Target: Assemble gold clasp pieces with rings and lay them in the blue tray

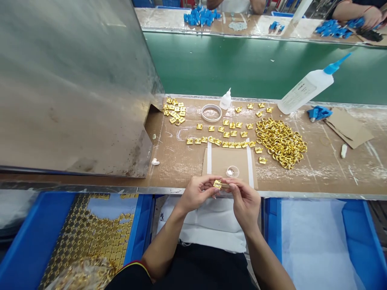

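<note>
1 dish (236, 172) sits on the cardboard pad (222, 162), left of the ring pile (281, 141).

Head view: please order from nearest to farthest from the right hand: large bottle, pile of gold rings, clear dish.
1. Clear dish: just beyond the right hand.
2. Pile of gold rings: forward and right.
3. Large bottle: farther forward, right.

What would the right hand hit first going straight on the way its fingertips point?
Most likely the small gold piece pinched in the left hand, just ahead of the right hand; exact depth is unclear from this one view.
</note>
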The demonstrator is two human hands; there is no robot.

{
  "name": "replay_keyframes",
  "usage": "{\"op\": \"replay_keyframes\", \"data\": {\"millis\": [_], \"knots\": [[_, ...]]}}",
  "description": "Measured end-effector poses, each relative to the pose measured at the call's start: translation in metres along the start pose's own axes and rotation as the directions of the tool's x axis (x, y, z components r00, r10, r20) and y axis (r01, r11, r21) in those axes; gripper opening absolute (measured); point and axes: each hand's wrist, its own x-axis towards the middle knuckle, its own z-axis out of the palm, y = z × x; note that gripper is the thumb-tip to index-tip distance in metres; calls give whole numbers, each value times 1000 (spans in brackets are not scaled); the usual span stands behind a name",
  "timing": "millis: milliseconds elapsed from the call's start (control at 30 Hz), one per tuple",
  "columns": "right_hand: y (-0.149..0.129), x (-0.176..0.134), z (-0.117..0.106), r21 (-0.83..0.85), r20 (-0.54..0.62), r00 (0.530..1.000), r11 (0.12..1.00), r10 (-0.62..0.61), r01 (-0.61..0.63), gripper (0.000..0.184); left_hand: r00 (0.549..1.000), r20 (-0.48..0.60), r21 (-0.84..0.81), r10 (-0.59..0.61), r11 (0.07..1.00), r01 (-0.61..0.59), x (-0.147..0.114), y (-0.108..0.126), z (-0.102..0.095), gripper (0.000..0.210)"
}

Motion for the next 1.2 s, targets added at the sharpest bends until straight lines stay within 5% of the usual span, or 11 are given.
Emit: {"op": "replay_keyframes", "data": {"millis": [1200], "knots": [[5, -2, 0, -119, 13, 996, 988, -92, 93, 18, 998, 13, 147, 56, 987, -57, 0, 1, -1, 37]]}}
